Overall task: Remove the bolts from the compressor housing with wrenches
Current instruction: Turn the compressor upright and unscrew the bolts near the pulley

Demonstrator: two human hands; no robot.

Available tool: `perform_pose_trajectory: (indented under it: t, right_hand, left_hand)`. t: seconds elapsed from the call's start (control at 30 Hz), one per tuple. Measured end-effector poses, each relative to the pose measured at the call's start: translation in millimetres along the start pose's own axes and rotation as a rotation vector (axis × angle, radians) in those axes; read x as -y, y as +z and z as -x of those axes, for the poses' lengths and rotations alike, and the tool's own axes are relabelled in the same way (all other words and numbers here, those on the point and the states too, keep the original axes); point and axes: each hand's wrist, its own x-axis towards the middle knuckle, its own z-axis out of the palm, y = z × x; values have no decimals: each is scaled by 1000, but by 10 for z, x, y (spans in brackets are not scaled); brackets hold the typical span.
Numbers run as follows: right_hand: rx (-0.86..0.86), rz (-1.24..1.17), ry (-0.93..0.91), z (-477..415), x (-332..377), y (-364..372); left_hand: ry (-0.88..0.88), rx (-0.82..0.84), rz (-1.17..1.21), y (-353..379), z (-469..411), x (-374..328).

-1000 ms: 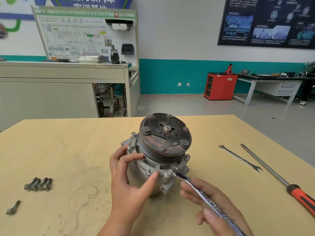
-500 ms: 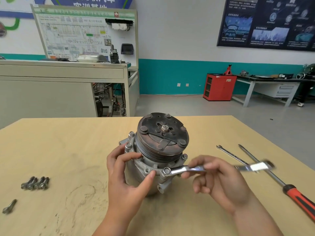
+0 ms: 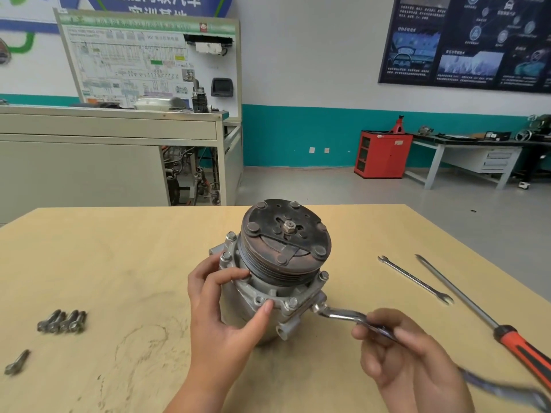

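- Swung round since half a second ago, the wrench [image 3: 343,315] now trails its blurred handle toward the lower right. Its head sits at the front right of the compressor [image 3: 283,242].
- The right hand [image 3: 411,362] has its fingers curled round the wrench shaft.
- The left hand [image 3: 226,317] grips the compressor's left side, thumb on the flange [image 3: 253,293].
- The compressor stands upright on the table [image 3: 119,263].
- Loose bolts [image 3: 62,321] lie at the left; a second wrench [image 3: 414,280] and a screwdriver [image 3: 477,311] lie at the right.

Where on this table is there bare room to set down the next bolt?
Bare table lies between the loose bolts and the left hand, and behind those bolts toward the far edge. Crowded: the right side, with spare wrench, screwdriver and right hand.
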Motion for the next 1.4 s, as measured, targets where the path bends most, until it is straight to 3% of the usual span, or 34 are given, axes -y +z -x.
perform_pose_trajectory:
  t: [0.03,0.1,0.2,0.27,0.6,0.83,1.03,1.17,1.23,1.33,1.4]
  right_hand:
    - [-145,56,-68,67,40,72]
    - [-161,288,-20,194,-47,152]
    - [-420,585,-16,274,-196,335]
    - [-412,625,-91,242,-278,489]
    - [-288,842,-115,110,-243,420]
    - [-72,618,189,-447,155,-35]
    - [50,508,159,-568,203,-117]
    - [274,-139,-19,-294,43,-155]
    - [133,-242,-117,-117,-12,-123]
    - [-149,106,-136,42,-180,18]
    - [-449,416,-128,159,-227,146]
  left_hand:
    - [3,-2,5,2,-3,-2]
    - [8,-3,2,2,-1,1]
    - [10,-7,5,-6,1,1]
    - [18,-8,7,-5,-3,1]
    - [20,-12,15,0,-1,27]
    - [-2,-11,21,5,0,30]
    - [-18,-3,14,-7,1,16]
    - [-28,-4,8,-5,-5,9]
    - [-32,-4,10,-4,0,11]
    - [-24,-7,10,-5,-1,4]
    - [-21,-7,13,-5,-4,2]
